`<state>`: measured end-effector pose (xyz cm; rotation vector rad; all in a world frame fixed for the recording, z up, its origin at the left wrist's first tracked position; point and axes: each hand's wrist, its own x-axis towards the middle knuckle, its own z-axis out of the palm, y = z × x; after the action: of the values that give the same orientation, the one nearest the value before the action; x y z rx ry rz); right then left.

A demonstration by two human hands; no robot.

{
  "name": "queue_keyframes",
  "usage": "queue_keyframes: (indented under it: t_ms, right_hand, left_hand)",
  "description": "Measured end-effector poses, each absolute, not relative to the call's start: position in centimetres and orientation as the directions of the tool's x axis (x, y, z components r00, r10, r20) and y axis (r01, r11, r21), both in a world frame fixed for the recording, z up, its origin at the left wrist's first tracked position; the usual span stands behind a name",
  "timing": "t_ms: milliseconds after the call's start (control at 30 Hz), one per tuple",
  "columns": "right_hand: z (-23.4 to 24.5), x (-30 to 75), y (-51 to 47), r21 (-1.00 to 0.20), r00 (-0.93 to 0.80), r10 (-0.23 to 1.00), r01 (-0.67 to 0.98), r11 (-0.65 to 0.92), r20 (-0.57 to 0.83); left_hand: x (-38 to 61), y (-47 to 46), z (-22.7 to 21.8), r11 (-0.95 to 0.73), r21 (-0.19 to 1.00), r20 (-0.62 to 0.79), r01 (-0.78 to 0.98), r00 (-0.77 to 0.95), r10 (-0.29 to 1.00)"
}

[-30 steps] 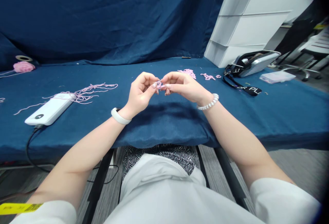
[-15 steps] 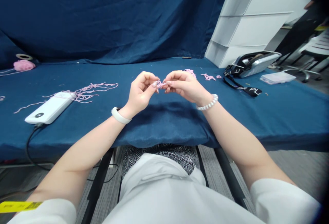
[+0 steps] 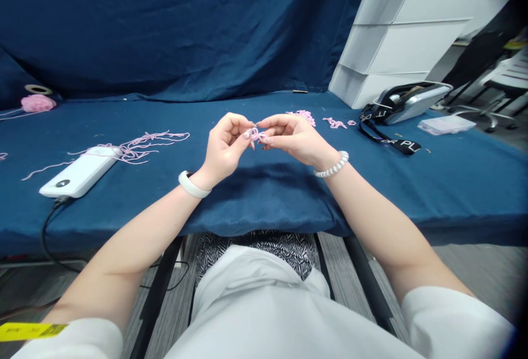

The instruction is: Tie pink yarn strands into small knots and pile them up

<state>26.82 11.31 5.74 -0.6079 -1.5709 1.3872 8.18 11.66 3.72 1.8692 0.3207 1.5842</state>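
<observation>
The yarn (image 3: pixel 256 134) is a short, thin, pale pink piece, bent into a small loop. It is in the air above the near middle of the table (image 3: pixel 256 199), between both hands. The left hand (image 3: pixel 225 147) pinches one end with narrow fingertips, and the right hand (image 3: pixel 295 138) pinches the other end in the same way.

At the right, a black lanyard (image 3: pixel 391 140) shows white letters; only "PL" is readable. A yellow label (image 3: pixel 33 330) at the near left has writing too small to read.

A flat clear box (image 3: pixel 445 123) lies at the far right; I cannot tell what is inside. The white drawers (image 3: pixel 396 34) behind it are closed. At the left, loose pink strands (image 3: pixel 140 144) lie partly over a white power bank (image 3: pixel 78 173).
</observation>
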Motion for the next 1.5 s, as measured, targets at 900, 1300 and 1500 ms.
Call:
queue_keyframes:
  t_ms: [900,1300,1500]
  right_hand:
    - [3.6,25.9,4.4,-0.899,-0.440,0.888,0.320,0.297,0.137]
    - [2.0,26.4,14.4,-0.839,-0.562,0.819,0.389,0.382,0.112]
    - [0.1,26.5,14.0,-0.809,-0.573,0.808,0.405,0.426,0.138]
  left_hand:
    - [8.7,5.0,3.5,-0.352,0.917,0.392,-0.185,0.270,0.879]
    - [7.7,13.7,-0.2,-0.136,0.942,0.206,-0.308,0.207,0.956]
    - [6.8,12.5,-0.9,0.064,0.921,0.033,-0.383,0.243,0.969]
